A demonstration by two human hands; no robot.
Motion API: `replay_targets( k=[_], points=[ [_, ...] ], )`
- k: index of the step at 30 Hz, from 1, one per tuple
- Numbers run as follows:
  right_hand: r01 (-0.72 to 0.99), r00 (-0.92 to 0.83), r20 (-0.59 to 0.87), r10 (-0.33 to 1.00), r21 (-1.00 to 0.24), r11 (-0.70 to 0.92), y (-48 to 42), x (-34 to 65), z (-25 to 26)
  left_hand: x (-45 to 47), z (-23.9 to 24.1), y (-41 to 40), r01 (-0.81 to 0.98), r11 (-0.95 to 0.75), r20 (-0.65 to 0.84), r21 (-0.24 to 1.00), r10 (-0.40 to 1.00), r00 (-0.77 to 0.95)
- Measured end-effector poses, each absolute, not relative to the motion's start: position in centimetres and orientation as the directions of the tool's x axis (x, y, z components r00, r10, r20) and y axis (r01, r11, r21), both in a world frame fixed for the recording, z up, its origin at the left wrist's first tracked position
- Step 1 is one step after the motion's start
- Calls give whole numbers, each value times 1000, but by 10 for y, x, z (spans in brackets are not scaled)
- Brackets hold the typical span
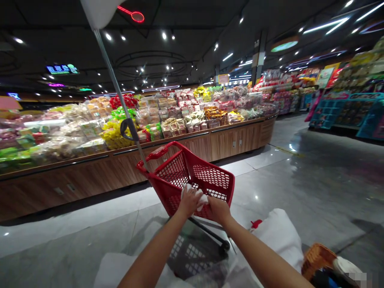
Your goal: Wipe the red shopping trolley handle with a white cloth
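A red plastic shopping cart basket stands tilted in front of me on the shiny grey floor. My left hand is closed around a white cloth pressed against the basket's near wall. My right hand grips the basket's near rim beside the cloth, fingers curled over it. A thin metal pole rises from the basket's left side up to a white object at the top edge.
A long wooden display counter piled with packaged snacks runs across the left and middle. Blue racks and more shelves stand at the right. A wicker basket and white bags lie near my right arm.
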State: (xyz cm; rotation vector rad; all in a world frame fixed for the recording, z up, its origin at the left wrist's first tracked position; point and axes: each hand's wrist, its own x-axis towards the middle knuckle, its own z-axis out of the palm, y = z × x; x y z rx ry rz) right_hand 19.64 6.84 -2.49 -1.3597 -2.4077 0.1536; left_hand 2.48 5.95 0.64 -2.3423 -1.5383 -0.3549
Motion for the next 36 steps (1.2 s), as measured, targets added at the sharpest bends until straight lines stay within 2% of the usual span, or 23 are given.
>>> replay_targets(
  k=[3,7,10,17,19,22,26,29,32,36],
  points=[
    [793,-498,287,818,-231,564,77,217,-27,-4,24,66,886,-405,324,-225,826,460],
    [805,-477,310,822,-222,551,88,233,-25,-49,43,62,910,-311,400,-274,824,402],
    [809,-468,313,827,-225,543,93,234,-25,-36,35,56,944,-235,457,-233,830,319],
    [756,-503,318,803,-288,588,98,235,-25,90,-7,69,990,-142,502,12,857,117],
    [747,-531,294,795,-280,603,102,238,-21,90,-7,72,981,-195,486,-15,856,178],
    [751,-559,258,788,-244,613,109,244,-15,47,6,70,935,-330,406,-131,842,355],
    [776,-540,249,804,-223,590,110,242,-11,-21,28,57,927,-311,365,-210,854,370],
    [784,-517,268,813,-232,575,104,234,-13,-20,31,51,956,-234,437,-175,852,289],
    [789,-502,278,819,-242,565,99,225,-16,25,17,55,989,-117,507,-88,850,146],
    [791,-492,274,826,-257,556,99,222,-21,82,-7,68,998,-63,566,-22,822,64]
  ],
)
